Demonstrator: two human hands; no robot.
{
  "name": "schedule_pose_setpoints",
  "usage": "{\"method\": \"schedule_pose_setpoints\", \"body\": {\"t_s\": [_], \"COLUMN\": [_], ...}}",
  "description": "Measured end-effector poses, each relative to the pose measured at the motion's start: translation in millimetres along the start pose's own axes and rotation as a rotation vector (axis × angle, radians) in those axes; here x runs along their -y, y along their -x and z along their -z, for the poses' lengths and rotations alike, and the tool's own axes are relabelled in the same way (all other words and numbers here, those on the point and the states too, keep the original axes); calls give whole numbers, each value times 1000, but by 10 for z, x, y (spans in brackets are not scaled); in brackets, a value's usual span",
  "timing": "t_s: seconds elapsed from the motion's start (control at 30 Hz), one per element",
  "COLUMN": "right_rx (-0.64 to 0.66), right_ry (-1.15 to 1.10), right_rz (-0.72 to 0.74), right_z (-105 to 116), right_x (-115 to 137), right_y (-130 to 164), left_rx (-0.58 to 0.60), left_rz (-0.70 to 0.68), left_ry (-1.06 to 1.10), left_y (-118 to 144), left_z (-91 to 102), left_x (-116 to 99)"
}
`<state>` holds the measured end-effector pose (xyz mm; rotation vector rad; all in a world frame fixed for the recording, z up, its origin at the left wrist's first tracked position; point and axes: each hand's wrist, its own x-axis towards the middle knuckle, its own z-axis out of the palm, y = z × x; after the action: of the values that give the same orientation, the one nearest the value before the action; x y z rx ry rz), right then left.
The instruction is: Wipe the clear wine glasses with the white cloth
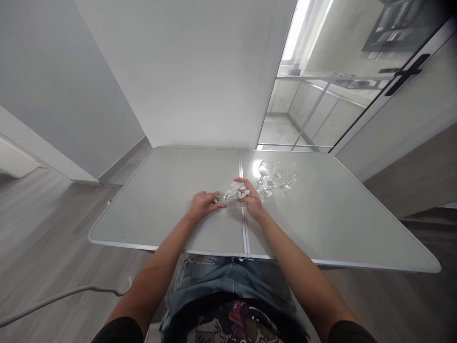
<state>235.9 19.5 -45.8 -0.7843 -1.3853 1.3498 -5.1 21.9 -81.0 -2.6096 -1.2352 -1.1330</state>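
Observation:
Over the middle of the table, my left hand (204,206) is closed around the stem end of a clear wine glass (226,199), which lies tilted sideways between my hands. My right hand (252,201) grips a whitish cloth (235,191) at the bowl end of that glass. Part of the cloth seems to sit in or against the bowl; exactly how far in is hard to make out. Just beyond my right hand stand several clear stemmed glasses (264,167) in a close group.
The pale folding table (171,190) has a metal-edged seam (244,233) down its middle. A white wall (200,85) meets its far edge. At the right back is a glass door (321,95) with a dark handle (407,74). A pale cable (71,291) hangs at lower left.

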Motion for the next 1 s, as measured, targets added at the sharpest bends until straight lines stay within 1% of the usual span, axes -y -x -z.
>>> {"method": "schedule_pose_setpoints", "body": {"t_s": [0.13, 0.2, 0.27, 0.3, 0.33, 0.37, 0.4, 0.43, 0.5, 0.57, 0.63, 0.67, 0.7, 0.73, 0.77, 0.83, 0.9, 0.93, 1.0], "right_rx": [-270, -384, -483, -517, -518, -474, -390, -273, 8, 243, 387, 412, 405, 372, 314, 149, 5, -42, -69], "right_ry": [-263, -360, -389, -359, -295, -203, -93, 26, 242, 383, 431, 411, 363, 293, 201, -14, -201, -263, -286], "right_rz": [36, 69, 109, 126, 137, 144, 156, 180, 262, 359, 386, 368, 325, 259, 180, 7, -133, -174, -205], "right_z": [15, 19, 23, 23, 21, 15, 6, -6, -36, -61, -73, -73, -71, -70, -73, -96, -147, -182, -258], "right_x": [-39, -69, -98, -109, -116, -118, -114, -104, -69, -28, 0, 5, 0, -13, -37, -108, -199, -243, -314], "right_y": [-46, -88, -118, -121, -113, -97, -75, -50, -9, 7, -2, -12, -25, -39, -52, -76, -82, -75, -39], "left_rx": [-54, -91, -102, -97, -85, -66, -49, -32, 3, 39, 69, 77, 80, 76, 63, 0, -103, -152, -213], "left_rz": [31, 42, 37, 28, 14, -3, -18, -35, -72, -117, -160, -171, -171, -156, -132, -59, 60, 131, 267], "left_ry": [27, 20, 3, -10, -25, -40, -55, -69, -98, -119, -115, -101, -83, -60, -31, 34, 83, 102, 127], "left_y": [4, 16, 24, 26, 26, 24, 20, 15, 3, -10, -21, -24, -27, -30, -31, -36, -44, -50, -63], "left_z": [25, 29, 27, 26, 26, 28, 33, 40, 58, 77, 88, 90, 91, 91, 90, 90, 89, 87, 81], "left_x": [32, 59, 77, 81, 81, 77, 71, 63, 43, 21, -1, -11, -20, -27, -33, -41, -48, -51, -61]}}
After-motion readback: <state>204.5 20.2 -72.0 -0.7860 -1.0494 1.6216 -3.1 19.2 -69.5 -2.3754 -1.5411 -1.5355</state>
